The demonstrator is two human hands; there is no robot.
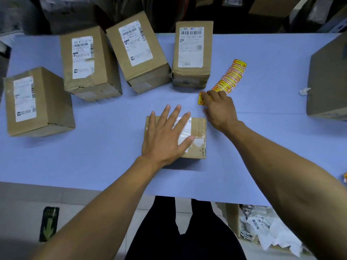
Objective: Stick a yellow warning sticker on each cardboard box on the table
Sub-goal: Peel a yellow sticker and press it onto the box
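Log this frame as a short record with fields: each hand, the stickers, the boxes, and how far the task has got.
left hand: left hand rests flat, fingers spread, on the small box nearest the person
right hand: right hand pinches a yellow sticker at the near end of the sticker strip
other boxes: four labelled boxes stand at the rear left of the table; large box at right edge
progress: no yellow sticker visible on any box

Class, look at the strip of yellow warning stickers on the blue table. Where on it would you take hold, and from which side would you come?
Take the near end of the sticker strip, probably at the loose sticker by the right hand. Come from the front, fingers low. The strip lies flat and runs away toward the far right, so only its free end lifts easily. The left hand rests flat on the small box.
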